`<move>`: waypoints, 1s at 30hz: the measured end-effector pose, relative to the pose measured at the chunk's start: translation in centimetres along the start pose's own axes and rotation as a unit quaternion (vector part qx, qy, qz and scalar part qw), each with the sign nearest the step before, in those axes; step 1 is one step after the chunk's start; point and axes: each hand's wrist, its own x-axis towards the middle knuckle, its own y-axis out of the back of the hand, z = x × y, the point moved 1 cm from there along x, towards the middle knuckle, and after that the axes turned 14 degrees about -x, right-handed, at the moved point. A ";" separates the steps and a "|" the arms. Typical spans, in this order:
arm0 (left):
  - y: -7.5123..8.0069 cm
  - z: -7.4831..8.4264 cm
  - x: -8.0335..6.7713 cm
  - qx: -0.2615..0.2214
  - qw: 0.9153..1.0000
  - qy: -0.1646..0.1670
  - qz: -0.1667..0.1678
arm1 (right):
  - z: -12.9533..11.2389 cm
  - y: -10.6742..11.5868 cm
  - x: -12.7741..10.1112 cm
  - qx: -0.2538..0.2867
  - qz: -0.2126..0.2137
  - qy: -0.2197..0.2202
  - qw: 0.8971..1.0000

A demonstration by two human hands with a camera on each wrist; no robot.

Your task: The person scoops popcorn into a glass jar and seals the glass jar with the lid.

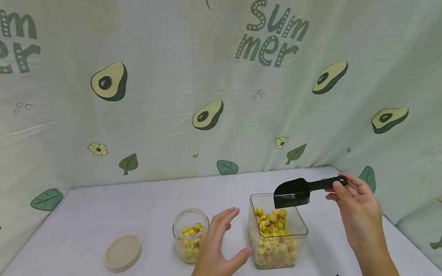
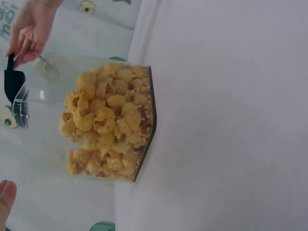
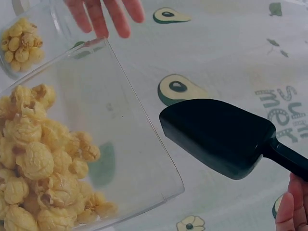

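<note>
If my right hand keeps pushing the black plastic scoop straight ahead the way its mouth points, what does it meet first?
Probably nothing at once: the black plastic scoop in the right hand hovers above the square clear popcorn container, mouth pointing left. Further along, likely the left hand or the round glass jar; depth is unclear.

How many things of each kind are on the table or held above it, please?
Clear containers with popcorn: 2, the round jar and the square tub
Lids: 1, the beige lid
Scoops: 1, the black scoop in the right hand
Total: 4
</note>
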 end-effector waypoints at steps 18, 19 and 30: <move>-2.0 -2.4 1.2 -0.176 0.961 0.208 -0.038 | -0.6 -1.5 -1.4 -0.199 -0.021 0.059 0.978; -2.1 -2.5 1.1 -0.179 0.960 0.210 -0.037 | -0.6 -1.6 -1.5 -0.205 -0.029 0.064 0.976; -2.6 -3.0 1.0 -0.221 0.953 0.205 -0.027 | -0.2 -2.8 -2.5 -0.389 -0.063 0.103 0.913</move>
